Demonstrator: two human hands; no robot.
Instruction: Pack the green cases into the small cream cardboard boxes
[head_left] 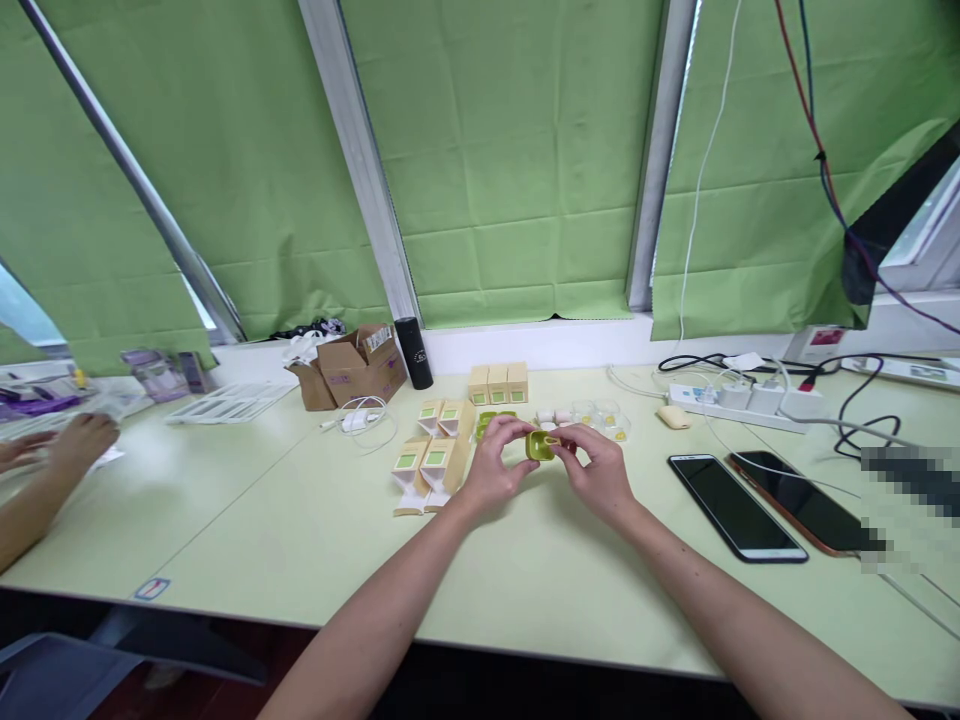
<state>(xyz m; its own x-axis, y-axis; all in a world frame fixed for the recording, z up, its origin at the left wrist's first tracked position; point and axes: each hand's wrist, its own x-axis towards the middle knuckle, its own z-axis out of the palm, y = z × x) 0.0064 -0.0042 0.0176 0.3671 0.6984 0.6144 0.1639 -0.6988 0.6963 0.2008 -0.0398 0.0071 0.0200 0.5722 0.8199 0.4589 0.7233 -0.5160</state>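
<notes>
Between my two hands, just above the table, a small olive-green square cup (pixel 538 447) is held with its hollow side toward me. My left hand (pixel 495 465) grips its left side between thumb and fingers. At the cup's right edge, my right hand (pixel 598 468) pinches with thumb and forefinger; whether a smaller piece is also between them I cannot tell. More green cups (pixel 484 421) lie behind my left hand. Beyond the right one are small whitish pieces (pixel 553 416) and clear round cases (pixel 604 414) with yellow bits. Several open cardboard boxes with green windows (pixel 437 458) lie to the left.
Closed small boxes (pixel 499 384) stand at the back. Farther left are a brown carton (pixel 360 368), a black bottle (pixel 413 353) and a white cable (pixel 361 420). Two phones (pixel 736 507) and a power strip (pixel 739 400) lie right. Another person's hands (pixel 75 445) work far left.
</notes>
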